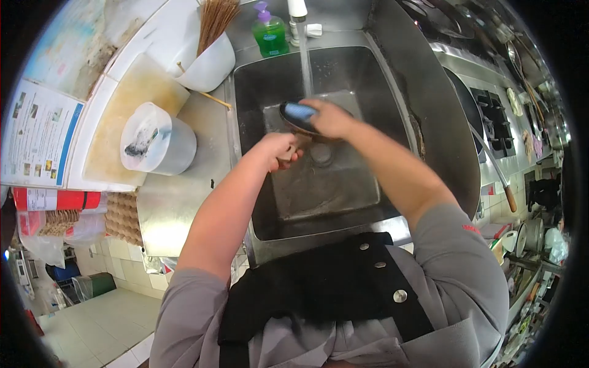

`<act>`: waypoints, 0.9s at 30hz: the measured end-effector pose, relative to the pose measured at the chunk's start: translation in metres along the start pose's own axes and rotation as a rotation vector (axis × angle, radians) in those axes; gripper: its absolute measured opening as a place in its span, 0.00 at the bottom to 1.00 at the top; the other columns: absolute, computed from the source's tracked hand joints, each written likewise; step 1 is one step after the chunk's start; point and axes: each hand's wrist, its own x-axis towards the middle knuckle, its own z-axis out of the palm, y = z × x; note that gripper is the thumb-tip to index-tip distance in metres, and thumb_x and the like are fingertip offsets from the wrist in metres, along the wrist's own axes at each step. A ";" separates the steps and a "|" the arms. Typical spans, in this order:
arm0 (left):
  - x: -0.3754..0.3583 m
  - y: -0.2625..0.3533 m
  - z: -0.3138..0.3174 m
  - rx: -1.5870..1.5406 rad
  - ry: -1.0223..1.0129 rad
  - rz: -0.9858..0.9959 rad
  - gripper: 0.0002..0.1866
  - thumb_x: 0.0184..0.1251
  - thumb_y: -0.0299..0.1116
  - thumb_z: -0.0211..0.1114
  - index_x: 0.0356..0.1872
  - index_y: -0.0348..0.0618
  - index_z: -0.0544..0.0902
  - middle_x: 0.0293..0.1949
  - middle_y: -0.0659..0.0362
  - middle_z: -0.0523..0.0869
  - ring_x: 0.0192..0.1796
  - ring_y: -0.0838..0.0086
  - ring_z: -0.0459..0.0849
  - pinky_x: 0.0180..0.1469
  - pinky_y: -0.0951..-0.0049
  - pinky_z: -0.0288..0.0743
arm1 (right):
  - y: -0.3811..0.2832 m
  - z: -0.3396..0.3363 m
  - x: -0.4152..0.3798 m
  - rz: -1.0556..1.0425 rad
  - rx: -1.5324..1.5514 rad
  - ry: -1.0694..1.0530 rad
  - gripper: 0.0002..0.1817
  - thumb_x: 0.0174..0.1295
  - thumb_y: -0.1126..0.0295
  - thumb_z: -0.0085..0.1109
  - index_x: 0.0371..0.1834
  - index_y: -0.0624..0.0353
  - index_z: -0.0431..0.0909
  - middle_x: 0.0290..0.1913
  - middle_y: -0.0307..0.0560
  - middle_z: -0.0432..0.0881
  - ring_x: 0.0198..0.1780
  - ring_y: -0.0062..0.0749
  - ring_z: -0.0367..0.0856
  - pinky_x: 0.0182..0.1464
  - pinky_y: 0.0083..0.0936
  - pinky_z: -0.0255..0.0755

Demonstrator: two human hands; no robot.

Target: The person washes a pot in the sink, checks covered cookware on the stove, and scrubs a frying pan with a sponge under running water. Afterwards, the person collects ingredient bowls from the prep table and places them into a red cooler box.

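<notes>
Over at the sink, the left hand is wrapped round the handle of the pan, just beyond it; the right hand clasps a sponge.

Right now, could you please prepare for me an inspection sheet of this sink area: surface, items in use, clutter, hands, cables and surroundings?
Surface: stainless-steel sink, water running into it from the tap.
Items in use: frying pan and blue sponge, both over the sink; details blurred.
Clutter: green soap pump bottle behind the sink; white tub holding a stick broom, and a translucent plastic bucket, to the left.
Hands: left hand grips the pan's handle; right hand holds the sponge at the pan.
Cables: nothing seen.
Surroundings: gas stove to the right; printed notice at far left.
</notes>
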 end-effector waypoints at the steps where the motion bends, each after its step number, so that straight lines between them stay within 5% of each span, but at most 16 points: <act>1: 0.010 0.003 -0.005 -0.155 -0.041 0.010 0.11 0.70 0.38 0.55 0.39 0.42 0.81 0.29 0.59 0.84 0.23 0.76 0.80 0.21 0.72 0.69 | -0.009 0.022 -0.016 -0.011 0.140 -0.016 0.28 0.62 0.72 0.52 0.69 0.48 0.70 0.59 0.60 0.78 0.56 0.51 0.81 0.61 0.37 0.73; 2: 0.021 0.004 -0.009 -0.207 -0.079 0.040 0.14 0.73 0.41 0.51 0.47 0.43 0.78 0.34 0.57 0.85 0.27 0.72 0.81 0.30 0.65 0.77 | -0.012 0.038 -0.027 -0.023 0.283 -0.034 0.28 0.62 0.73 0.52 0.68 0.47 0.72 0.59 0.58 0.77 0.56 0.52 0.81 0.61 0.37 0.73; 4: -0.006 0.009 0.013 -0.454 0.100 0.070 0.15 0.73 0.41 0.51 0.48 0.43 0.78 0.41 0.53 0.84 0.36 0.63 0.84 0.45 0.53 0.79 | -0.006 0.051 -0.038 -0.240 0.127 0.184 0.27 0.61 0.73 0.52 0.66 0.47 0.74 0.58 0.57 0.76 0.55 0.53 0.80 0.61 0.38 0.73; 5: 0.001 0.004 0.010 -0.459 0.034 0.079 0.16 0.73 0.43 0.50 0.49 0.43 0.78 0.44 0.51 0.83 0.39 0.60 0.83 0.48 0.49 0.78 | -0.003 0.057 -0.041 -0.347 0.045 0.295 0.26 0.60 0.73 0.53 0.65 0.46 0.75 0.57 0.57 0.75 0.55 0.53 0.79 0.61 0.39 0.73; 7: 0.014 -0.004 0.008 -0.477 -0.107 0.096 0.19 0.75 0.47 0.47 0.51 0.43 0.77 0.50 0.49 0.81 0.47 0.55 0.83 0.55 0.43 0.75 | 0.005 0.052 -0.021 -0.098 0.014 0.235 0.24 0.59 0.73 0.54 0.61 0.46 0.77 0.55 0.57 0.75 0.54 0.53 0.78 0.61 0.41 0.72; 8: 0.016 -0.008 0.015 -0.549 -0.031 0.077 0.21 0.76 0.48 0.46 0.52 0.43 0.76 0.51 0.49 0.81 0.49 0.54 0.83 0.55 0.42 0.74 | 0.008 0.050 -0.020 0.035 -0.005 0.203 0.23 0.59 0.73 0.54 0.59 0.46 0.79 0.54 0.57 0.76 0.54 0.54 0.78 0.60 0.42 0.72; 10: 0.017 -0.006 0.021 -0.704 0.140 0.064 0.24 0.77 0.52 0.43 0.54 0.43 0.74 0.53 0.48 0.80 0.52 0.53 0.81 0.56 0.40 0.73 | -0.003 0.066 -0.037 -0.174 0.019 0.281 0.22 0.59 0.75 0.53 0.58 0.51 0.79 0.54 0.59 0.75 0.58 0.54 0.76 0.62 0.41 0.71; 13: -0.004 0.000 0.031 -0.778 0.118 0.148 0.30 0.75 0.59 0.43 0.58 0.42 0.71 0.55 0.50 0.79 0.53 0.55 0.81 0.57 0.43 0.73 | -0.006 0.080 -0.054 -0.374 0.089 0.432 0.22 0.60 0.74 0.55 0.60 0.52 0.77 0.54 0.64 0.74 0.57 0.55 0.76 0.60 0.42 0.71; 16: 0.000 -0.008 0.040 -0.650 0.152 0.198 0.23 0.72 0.52 0.54 0.52 0.40 0.75 0.49 0.50 0.82 0.48 0.59 0.83 0.49 0.54 0.76 | 0.025 0.100 -0.029 0.055 0.184 0.589 0.23 0.64 0.72 0.49 0.63 0.63 0.70 0.51 0.64 0.77 0.45 0.54 0.80 0.56 0.38 0.74; 17: 0.003 -0.013 0.043 -0.572 0.176 0.240 0.21 0.71 0.48 0.56 0.51 0.40 0.76 0.47 0.50 0.82 0.47 0.60 0.83 0.47 0.56 0.77 | 0.034 0.104 -0.020 0.234 0.338 0.574 0.23 0.67 0.70 0.45 0.65 0.67 0.66 0.47 0.62 0.79 0.37 0.48 0.83 0.41 0.38 0.78; 19: 0.002 -0.019 0.048 -0.474 0.276 0.288 0.13 0.68 0.37 0.61 0.47 0.40 0.79 0.41 0.50 0.84 0.41 0.61 0.85 0.43 0.61 0.76 | 0.040 0.119 -0.014 0.421 0.576 0.618 0.22 0.67 0.69 0.43 0.63 0.68 0.66 0.44 0.59 0.80 0.34 0.44 0.84 0.31 0.39 0.74; 23: 0.013 -0.021 0.039 -0.574 0.315 0.392 0.15 0.67 0.33 0.59 0.51 0.37 0.76 0.47 0.46 0.82 0.48 0.56 0.83 0.51 0.53 0.76 | 0.019 0.103 -0.046 0.636 1.049 0.343 0.20 0.67 0.68 0.43 0.58 0.68 0.69 0.43 0.58 0.81 0.34 0.45 0.86 0.27 0.39 0.71; 27: 0.010 -0.005 0.034 -0.780 0.280 0.348 0.18 0.68 0.31 0.57 0.56 0.35 0.71 0.56 0.44 0.77 0.60 0.52 0.77 0.63 0.43 0.69 | 0.014 0.093 -0.054 0.678 1.168 0.339 0.19 0.65 0.71 0.39 0.56 0.69 0.68 0.40 0.56 0.79 0.25 0.40 0.84 0.19 0.33 0.62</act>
